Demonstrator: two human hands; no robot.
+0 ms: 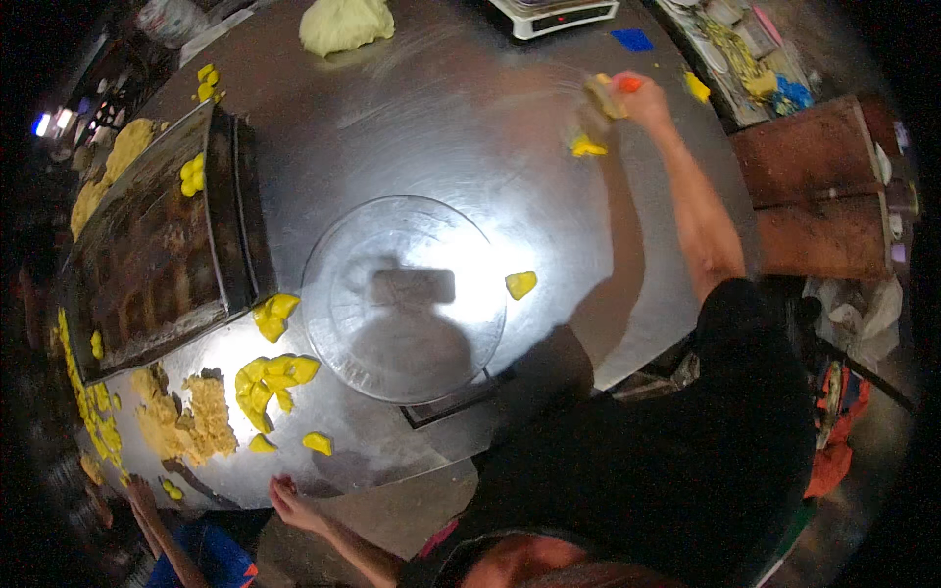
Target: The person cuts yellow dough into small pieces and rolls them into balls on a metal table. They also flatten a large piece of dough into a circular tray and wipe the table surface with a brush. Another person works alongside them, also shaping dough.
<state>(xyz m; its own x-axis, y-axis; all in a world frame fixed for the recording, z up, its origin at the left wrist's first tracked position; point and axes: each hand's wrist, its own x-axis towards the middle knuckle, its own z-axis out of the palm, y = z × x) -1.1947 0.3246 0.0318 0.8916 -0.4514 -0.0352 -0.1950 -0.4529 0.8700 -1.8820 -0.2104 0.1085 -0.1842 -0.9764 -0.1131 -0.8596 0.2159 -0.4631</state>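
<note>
My right hand grips a blurred tool, apparently a scraper with an orange-red handle, at the far right of the steel table. A yellow dough scrap lies just below its blade. At the near table edge is my left hand, fingers curled; whether it holds anything cannot be seen. A small yellow dough piece lies closest to it on the table. Farther in, several yellow dough pieces sit beside a tan crumbly mass. One more dough piece rests right of a clear round disc.
A dark metal tray stands tilted at left. Pale dough and a white scale are at the back, near a blue piece. Another person's hands reach in at lower left. A cluttered tray adjoins the table's right.
</note>
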